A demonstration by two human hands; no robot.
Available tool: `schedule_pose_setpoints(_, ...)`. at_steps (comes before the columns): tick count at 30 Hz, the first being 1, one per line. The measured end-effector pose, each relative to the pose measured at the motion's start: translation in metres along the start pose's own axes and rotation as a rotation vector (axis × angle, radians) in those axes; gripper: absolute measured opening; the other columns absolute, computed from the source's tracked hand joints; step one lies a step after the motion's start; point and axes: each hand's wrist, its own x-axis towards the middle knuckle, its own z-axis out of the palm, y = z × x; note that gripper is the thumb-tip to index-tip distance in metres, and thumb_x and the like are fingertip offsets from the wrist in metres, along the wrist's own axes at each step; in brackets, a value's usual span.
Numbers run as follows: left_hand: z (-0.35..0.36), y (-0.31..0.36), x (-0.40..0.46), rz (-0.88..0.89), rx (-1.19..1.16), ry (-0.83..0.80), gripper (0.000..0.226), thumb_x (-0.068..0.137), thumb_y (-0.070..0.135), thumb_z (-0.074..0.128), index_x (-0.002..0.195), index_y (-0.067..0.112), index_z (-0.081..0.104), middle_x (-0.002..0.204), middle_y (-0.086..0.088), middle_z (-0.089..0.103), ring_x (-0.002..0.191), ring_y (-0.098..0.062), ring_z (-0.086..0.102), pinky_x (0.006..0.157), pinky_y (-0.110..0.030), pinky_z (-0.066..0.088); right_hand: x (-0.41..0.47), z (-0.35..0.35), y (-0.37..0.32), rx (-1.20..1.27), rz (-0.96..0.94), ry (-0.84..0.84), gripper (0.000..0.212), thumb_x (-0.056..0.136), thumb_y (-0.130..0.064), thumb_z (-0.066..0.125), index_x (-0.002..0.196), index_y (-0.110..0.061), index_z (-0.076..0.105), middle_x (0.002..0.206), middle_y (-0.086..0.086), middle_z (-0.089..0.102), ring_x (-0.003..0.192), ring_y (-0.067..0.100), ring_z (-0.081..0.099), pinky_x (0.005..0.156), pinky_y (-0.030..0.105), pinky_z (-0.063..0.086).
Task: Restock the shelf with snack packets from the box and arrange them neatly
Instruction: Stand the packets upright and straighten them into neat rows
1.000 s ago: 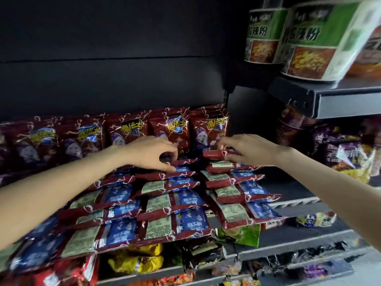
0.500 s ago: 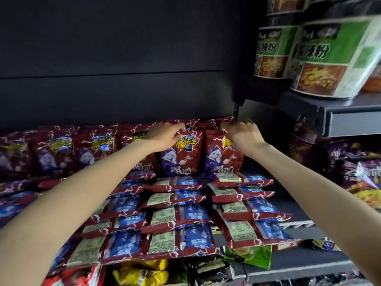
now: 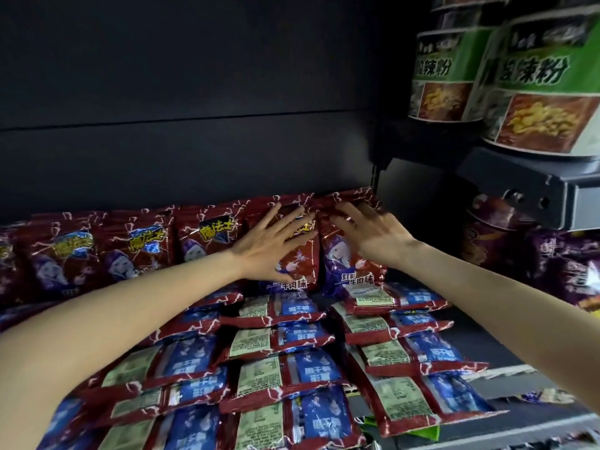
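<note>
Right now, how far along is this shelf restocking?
Mostly done, it seems: a row of upright red foil snack packets lines the back, and flat red-and-blue packets lie in overlapping columns in front. The left hand and right hand press flat on the two rightmost upright packets. The box isn't visible, so what remains is unclear.

Red snack packets (image 3: 207, 241) veined white, backs blue; tubs (image 3: 539, 82) seemingly green-banded.
</note>
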Motion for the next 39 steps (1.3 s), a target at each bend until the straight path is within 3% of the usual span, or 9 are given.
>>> schedule_pose_setpoints(4, 0.012, -0.005, -0.008, -0.053, -0.018, -0.053, 0.119, 0.069, 0.085, 0.043, 0.142, 0.026, -0.031, 0.146, -0.005, -0.042, 0.133, -0.022, -0.041, 0.109, -0.052, -0.021, -0.011, 0.021, 0.009, -0.192, -0.202, -0.057, 0.088, 0.069, -0.064, 0.066, 0.141, -0.020, 0.043, 0.148, 0.013, 0.037, 0.115, 0.035, 0.052, 0.073, 0.046, 0.056)
schedule_pose_setpoints(7, 0.012, -0.002, -0.012, -0.076, -0.047, -0.060, 0.120, 0.070, 0.083, 0.046, 0.143, 0.025, -0.030, 0.145, -0.004, -0.044, 0.132, -0.021, -0.043, 0.108, -0.052, -0.024, -0.012, 0.029, 0.013, -0.309, -0.231, -0.121, 0.107, 0.065, -0.082, 0.049, 0.151, -0.026, 0.019, 0.157, 0.010, 0.017, 0.132, 0.037, 0.037, 0.103, 0.051, 0.038)
schedule_pose_setpoints(12, 0.010, 0.001, -0.010, -0.090, -0.017, -0.070, 0.117, 0.072, 0.083, 0.042, 0.144, 0.024, -0.029, 0.145, -0.005, -0.044, 0.132, -0.024, -0.043, 0.108, -0.056, -0.022, -0.013, 0.029, 0.017, -0.399, -0.195, -0.181, 0.109, 0.064, -0.089, 0.027, 0.152, -0.030, 0.003, 0.160, 0.004, 0.006, 0.143, 0.033, 0.021, 0.114, 0.050, 0.013)
schedule_pose_setpoints(20, -0.024, -0.016, -0.040, -0.033, -0.201, 0.046, 0.073, 0.088, 0.062, 0.040, 0.149, 0.035, 0.010, 0.157, 0.006, -0.008, 0.143, -0.014, -0.017, 0.114, -0.043, -0.015, -0.014, -0.022, 0.015, 0.221, -0.201, -0.128, 0.048, 0.096, -0.047, 0.036, 0.140, -0.028, 0.042, 0.143, -0.002, 0.044, 0.128, 0.020, 0.043, 0.098, 0.041, 0.047)
schedule_pose_setpoints(23, -0.052, -0.031, -0.081, -0.148, -0.370, -0.026, 0.046, 0.092, 0.054, 0.043, 0.135, 0.036, 0.045, 0.142, 0.009, 0.044, 0.132, -0.009, 0.035, 0.113, -0.030, 0.024, -0.002, -0.047, -0.008, 0.283, -0.295, -0.006, 0.041, 0.097, -0.042, 0.035, 0.125, -0.023, 0.057, 0.123, 0.000, 0.060, 0.115, 0.019, 0.054, 0.089, 0.043, 0.052)
schedule_pose_setpoints(25, -0.062, -0.042, -0.116, -0.271, -0.484, -0.077, 0.029, 0.092, 0.048, 0.050, 0.119, 0.040, 0.058, 0.116, 0.017, 0.063, 0.095, 0.008, 0.056, 0.081, -0.015, 0.043, 0.009, -0.060, -0.031, 0.352, -0.378, 0.026, 0.037, 0.097, -0.040, 0.038, 0.122, -0.021, 0.059, 0.113, 0.000, 0.064, 0.110, 0.021, 0.056, 0.086, 0.043, 0.052)
schedule_pose_setpoints(28, -0.065, -0.050, -0.169, -0.396, -0.593, -0.151, 0.018, 0.087, 0.050, 0.056, 0.102, 0.060, 0.054, 0.098, 0.029, 0.065, 0.069, 0.012, 0.055, 0.058, -0.009, 0.036, 0.025, -0.069, -0.077, 0.387, -0.547, 0.080, 0.038, 0.096, -0.037, 0.046, 0.129, -0.022, 0.053, 0.117, -0.001, 0.062, 0.115, 0.020, 0.050, 0.092, 0.037, 0.046)
schedule_pose_setpoints(33, -0.050, -0.061, -0.241, -0.633, -0.740, -0.168, 0.030, 0.080, 0.048, 0.067, 0.095, 0.066, 0.050, 0.104, 0.028, 0.060, 0.095, -0.002, 0.059, 0.084, -0.025, 0.046, 0.053, -0.078, -0.140, 0.371, -0.602, 0.038, 0.044, 0.097, -0.041, 0.045, 0.137, -0.024, 0.042, 0.117, 0.000, 0.064, 0.111, 0.020, 0.056, 0.097, 0.035, 0.042)
schedule_pose_setpoints(39, -0.031, -0.085, -0.280, -0.594, -0.747, -0.243, 0.029, 0.077, 0.053, 0.067, 0.100, 0.056, 0.051, 0.113, 0.022, 0.057, 0.103, -0.002, 0.053, 0.093, -0.030, 0.042, 0.080, -0.073, -0.178, 0.385, -0.536, -0.174, 0.034, 0.092, -0.043, 0.055, 0.117, -0.024, 0.043, 0.099, 0.000, 0.064, 0.080, 0.016, 0.057, 0.065, 0.030, 0.040)
